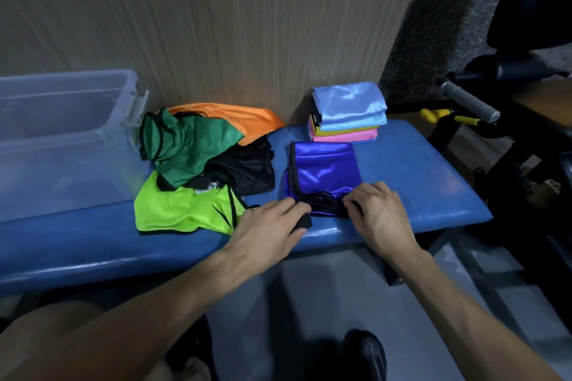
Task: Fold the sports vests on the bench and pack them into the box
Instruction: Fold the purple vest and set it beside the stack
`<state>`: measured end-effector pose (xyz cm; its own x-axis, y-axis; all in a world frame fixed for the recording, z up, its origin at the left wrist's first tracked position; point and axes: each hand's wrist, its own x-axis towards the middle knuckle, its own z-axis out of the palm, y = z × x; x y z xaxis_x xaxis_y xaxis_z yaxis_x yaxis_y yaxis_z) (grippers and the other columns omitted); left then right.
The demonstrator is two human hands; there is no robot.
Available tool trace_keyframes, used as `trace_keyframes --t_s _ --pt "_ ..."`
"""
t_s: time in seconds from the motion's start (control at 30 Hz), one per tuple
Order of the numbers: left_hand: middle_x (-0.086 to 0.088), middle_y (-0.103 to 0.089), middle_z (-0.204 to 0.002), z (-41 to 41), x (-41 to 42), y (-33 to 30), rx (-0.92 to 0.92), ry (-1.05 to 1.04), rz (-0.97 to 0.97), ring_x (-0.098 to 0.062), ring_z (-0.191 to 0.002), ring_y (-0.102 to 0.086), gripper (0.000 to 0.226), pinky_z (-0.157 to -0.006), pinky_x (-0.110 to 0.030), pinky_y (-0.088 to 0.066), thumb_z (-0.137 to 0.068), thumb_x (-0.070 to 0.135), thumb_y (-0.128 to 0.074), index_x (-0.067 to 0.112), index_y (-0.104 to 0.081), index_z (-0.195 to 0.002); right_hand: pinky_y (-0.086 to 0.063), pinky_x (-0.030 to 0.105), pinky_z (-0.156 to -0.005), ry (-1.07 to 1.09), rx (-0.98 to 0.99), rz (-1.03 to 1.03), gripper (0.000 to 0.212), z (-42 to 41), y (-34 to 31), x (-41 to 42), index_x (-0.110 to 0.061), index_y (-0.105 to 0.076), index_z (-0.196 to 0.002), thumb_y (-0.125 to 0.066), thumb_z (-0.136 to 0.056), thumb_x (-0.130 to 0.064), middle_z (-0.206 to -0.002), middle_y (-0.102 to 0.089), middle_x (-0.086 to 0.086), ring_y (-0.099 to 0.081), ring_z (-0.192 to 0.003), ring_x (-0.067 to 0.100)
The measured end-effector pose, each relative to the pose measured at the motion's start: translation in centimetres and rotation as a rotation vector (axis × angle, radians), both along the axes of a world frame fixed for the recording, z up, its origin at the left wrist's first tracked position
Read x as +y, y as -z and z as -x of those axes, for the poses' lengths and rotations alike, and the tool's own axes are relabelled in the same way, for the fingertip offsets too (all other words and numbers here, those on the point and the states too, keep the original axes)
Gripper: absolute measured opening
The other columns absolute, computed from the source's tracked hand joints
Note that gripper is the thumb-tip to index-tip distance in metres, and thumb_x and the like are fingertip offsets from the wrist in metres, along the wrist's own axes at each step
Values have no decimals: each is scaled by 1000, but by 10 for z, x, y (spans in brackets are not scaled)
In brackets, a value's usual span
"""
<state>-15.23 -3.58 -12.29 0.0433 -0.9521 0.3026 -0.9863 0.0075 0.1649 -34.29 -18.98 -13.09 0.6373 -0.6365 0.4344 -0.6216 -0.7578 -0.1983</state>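
Both bare hands work at the near edge of the padded blue bench [402,170] — the left hand [266,226] and the right hand [379,210] each pinch the bunched black-trimmed end of a shiny royal-blue vest [325,170], folded to a narrow strip lying flat between them. Just behind it sits a stack of folded satin vests [348,114], pale blue over pink. To the left lies a loose heap: lime-green vest [176,207], dark green vest [192,142], black vest [250,170], orange vest [235,117]. Further left on the bench stands a clear plastic box [62,133].
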Motion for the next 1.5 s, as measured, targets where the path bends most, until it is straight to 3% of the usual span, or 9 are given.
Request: trace_keyframes --t_s 0.17,0.37,0.57,0.67,0.93,1.1,1.2,1.3,1.5 --pt "12 -63 -111 -8 4 0 202 30 81 -11 -96 -62 43 -76 -31 -53 -92 20 -68 29 -54 -132 -45 40 -68 -6 6 -12 14 1 1 -1 -20 -69 -79 -68 -91 -15 -84 -66 -2 -57 -82 30" --pt "17 -60 -97 -7 -8 -3 450 19 89 0 -77 -53 34 -74 -5 -37 -89 12 -74 26 -64 -118 -43 40 -67 -18 12 -33 16 0 1 -2 -19 -67 -77 -66 -92 -13 -83 -64 -2 -55 -80 29" --pt "10 -67 -100 3 -15 15 397 126 67 -4 -90 -57 17 -85 -25 -52 -94 24 -71 20 -70 -111 -46 43 -68 -61 50 -24 13 5 4 -5 -20 -69 -83 -65 -95 -17 -86 -64 -4 -54 -79 26" --pt "9 -65 -103 0 -14 21 317 157 41 -10 -96 -56 36 -89 -26 -51 -88 45 -75 20 -69 -113 -46 41 -72 -111 83 -19 10 11 7 -8 -21 -71 -99 -66 -94 -28 -98 -65 -6 -56 -87 26" --pt "5 -62 -105 2 -20 20 -9 212 231 -21 -100 -52 11 -82 -40 -50 -94 25 -63 20 -70 -101 -42 40 -82 -143 197 -65 48 11 6 -4 -39 -51 -142 -50 -94 -46 -110 -52 -9 -48 -97 22" --pt "-3 -52 -146 -13 -29 -7 -8 338 72 -22 -138 -43 8 -115 -43 -36 -99 24 -62 19 -63 -105 -42 42 -79 -162 237 1 48 10 6 -3 -45 -44 -143 -53 -96 -40 -107 -44 -6 -45 -93 22" --pt "7 -60 -118 -25 -37 -15 242 305 -142 -19 -104 -58 9 -90 -44 -48 -106 29 -46 24 -52 -111 -46 47 -79 -150 249 24 45 9 7 0 -45 -46 -141 -52 -96 -39 -107 -45 -3 -46 -94 25" --pt "6 -62 -86 -30 -52 -14 404 157 -51 -19 -78 -58 4 -73 -41 -50 -105 29 -51 27 -55 -104 -45 46 -82 -157 263 19 45 10 6 2 -46 -46 -141 -44 -97 -41 -107 -44 -3 -46 -95 24" --pt "16 -62 -70 -35 -83 -10 533 -83 -82 7 -61 -56 5 -62 -8 -37 -91 22 -75 18 -76 -94 -40 43 -93 -168 284 -28 56 10 -3 1 -39 -50 -143 -49 -87 -37 -107 -48 -8 -48 -99 21"
